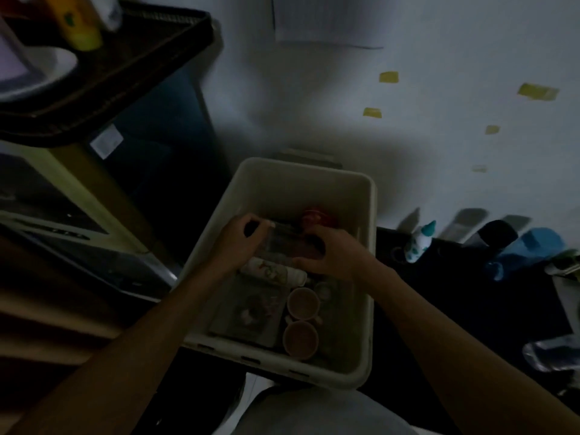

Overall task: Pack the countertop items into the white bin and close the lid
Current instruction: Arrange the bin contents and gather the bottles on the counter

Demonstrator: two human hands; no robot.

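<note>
Fingers (251,222) of my left hand (235,243) curl over one end of a clear container (281,243). The thumb and fingers of my right hand (339,255) pinch the other end. I hold it low inside the open white bin (301,186), which sits on the floor in dim light. Whether the container already rests on the contents, I cannot tell. Just behind it lies a red item (317,218), and just in front a patterned white bottle (273,272) lies on its side. Nearer to me in the bin, two brownish cups (303,304) stand upright beside a flat grey box (248,312). To the left, above the bin, a dark tray (131,67) carries a yellow bottle (78,23) and a white plate (47,70).
</note>
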